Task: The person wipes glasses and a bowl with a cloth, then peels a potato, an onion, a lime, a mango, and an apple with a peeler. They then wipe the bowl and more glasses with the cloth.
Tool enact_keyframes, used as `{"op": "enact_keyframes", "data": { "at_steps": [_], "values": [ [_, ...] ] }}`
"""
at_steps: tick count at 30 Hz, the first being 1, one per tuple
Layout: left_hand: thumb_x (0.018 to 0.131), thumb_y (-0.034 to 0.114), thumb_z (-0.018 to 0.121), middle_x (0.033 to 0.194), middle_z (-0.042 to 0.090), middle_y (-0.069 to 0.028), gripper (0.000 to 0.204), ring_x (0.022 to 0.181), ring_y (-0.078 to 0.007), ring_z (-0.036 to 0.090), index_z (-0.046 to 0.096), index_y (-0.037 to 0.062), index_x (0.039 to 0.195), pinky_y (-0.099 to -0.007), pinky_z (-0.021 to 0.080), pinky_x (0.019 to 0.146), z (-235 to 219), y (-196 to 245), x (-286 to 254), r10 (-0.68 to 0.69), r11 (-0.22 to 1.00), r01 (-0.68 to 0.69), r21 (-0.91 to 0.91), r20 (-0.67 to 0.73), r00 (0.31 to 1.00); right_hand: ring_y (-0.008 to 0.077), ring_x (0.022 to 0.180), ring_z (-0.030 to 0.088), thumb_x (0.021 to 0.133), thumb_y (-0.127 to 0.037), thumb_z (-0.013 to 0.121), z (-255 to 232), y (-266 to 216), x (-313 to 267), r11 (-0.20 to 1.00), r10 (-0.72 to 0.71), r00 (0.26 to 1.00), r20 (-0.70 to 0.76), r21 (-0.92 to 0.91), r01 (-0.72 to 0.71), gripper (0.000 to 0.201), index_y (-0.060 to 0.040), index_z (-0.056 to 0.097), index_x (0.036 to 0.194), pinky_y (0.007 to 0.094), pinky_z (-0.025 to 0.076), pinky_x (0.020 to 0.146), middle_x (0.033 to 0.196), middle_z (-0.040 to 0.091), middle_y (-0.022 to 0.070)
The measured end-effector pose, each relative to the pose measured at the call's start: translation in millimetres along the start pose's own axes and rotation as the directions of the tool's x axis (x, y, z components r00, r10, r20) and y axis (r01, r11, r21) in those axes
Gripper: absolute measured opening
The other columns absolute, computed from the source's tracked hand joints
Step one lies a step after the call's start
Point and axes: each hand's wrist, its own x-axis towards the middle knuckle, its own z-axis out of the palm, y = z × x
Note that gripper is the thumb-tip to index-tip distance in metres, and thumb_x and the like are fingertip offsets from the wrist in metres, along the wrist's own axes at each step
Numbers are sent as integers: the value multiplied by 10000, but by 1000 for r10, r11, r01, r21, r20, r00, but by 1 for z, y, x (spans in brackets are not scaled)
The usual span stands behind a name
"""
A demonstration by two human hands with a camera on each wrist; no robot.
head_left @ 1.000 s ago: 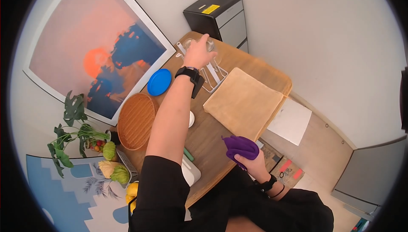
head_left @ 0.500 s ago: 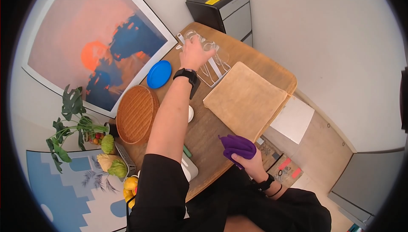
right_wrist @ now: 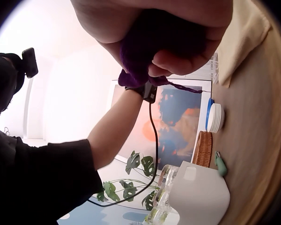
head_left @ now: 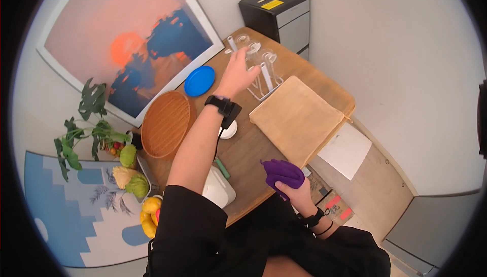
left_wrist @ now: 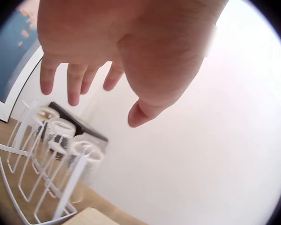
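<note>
My left hand (head_left: 238, 75) reaches over the table beside a white wire rack (left_wrist: 65, 190) that holds several clear glasses (left_wrist: 86, 149). In the left wrist view its fingers are spread and hold nothing, with the rack and glasses below and beyond them. My right hand (head_left: 299, 196) grips a bunched purple cloth (head_left: 285, 174) near the table's front edge. In the right wrist view the fingers curl round the cloth (right_wrist: 136, 56), and a thin cord dangles from it.
A folded beige cloth (head_left: 302, 117) lies to the right of the rack. A blue plate (head_left: 200, 81), a round woven tray (head_left: 167, 125), a white stack of discs (right_wrist: 216, 118), a green-handled tool (head_left: 221, 168) and a white box (head_left: 220, 191) are nearer the left arm.
My left hand has drawn back from the glasses, so more of them and the rack shows. The right hand still holds the purple cloth in about the same place.
</note>
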Motion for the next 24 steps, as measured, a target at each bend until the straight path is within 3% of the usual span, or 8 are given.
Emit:
{"op": "enact_keyframes", "data": {
  "at_steps": [3,5,6,10,12,15,19,24],
  "values": [
    [905,248,709,1320,599,-162,539,1186,-264,624,519,15,1351,-386,485,1007,-64,20,-73,18,988,7,-154,165,986,123,1000,646,861,-53,771,10,-2,-1,999,-24,998,51,-32,26,577,48,519,1371,275,541,849,1226,681,89],
    [906,226,721,1251,645,-141,486,1149,-243,643,551,30,1316,-370,490,994,-116,30,-136,-64,986,93,-136,207,976,92,770,623,880,-20,730,21,-8,-4,989,72,987,141,118,-89,525,30,534,1365,242,511,596,1151,705,81],
    [906,199,719,1209,668,-140,457,1126,-239,654,567,26,1301,-361,497,983,-141,32,-169,-102,989,122,-80,212,972,70,626,549,896,-1,689,27,-1,-2,986,37,985,166,152,-62,488,17,544,1361,227,408,454,1093,717,83],
    [909,165,711,1178,685,-139,431,1096,-245,666,572,13,1288,-359,515,940,-206,12,-298,-376,926,377,1,89,922,132,665,599,917,-110,664,50,10,-3,930,76,961,267,329,-165,408,13,573,1295,254,459,477,1039,680,95],
    [898,171,716,1186,671,-168,445,1094,-280,658,568,5,1283,-378,515,930,-216,-4,-356,-563,819,564,104,-40,825,191,736,631,928,-179,672,56,24,1,918,61,937,345,348,-188,434,1,538,1299,284,490,511,1037,657,124],
    [874,191,733,1192,649,-196,477,1114,-324,629,566,7,1281,-399,503,945,-212,-26,-421,-614,757,614,223,-78,785,238,861,657,961,-258,654,80,31,-2,926,84,928,364,316,-208,456,-24,512,1326,318,533,599,1079,647,129],
    [783,194,791,1230,606,-212,586,1162,-394,576,559,11,1289,-424,475,994,-189,-44,-446,-453,833,462,305,-106,885,269,993,666,1031,-352,570,112,29,-12,923,176,915,364,262,-282,437,-55,518,1347,384,569,757,1144,661,123],
    [740,244,822,1317,555,-220,723,1254,-408,517,517,47,1365,-510,403,1066,-140,-60,-400,-140,947,160,277,-89,986,229,884,647,1034,-401,556,117,47,-18,905,226,909,351,269,-329,392,-88,576,1271,332,519,677,1046,672,68]
  ]
}}
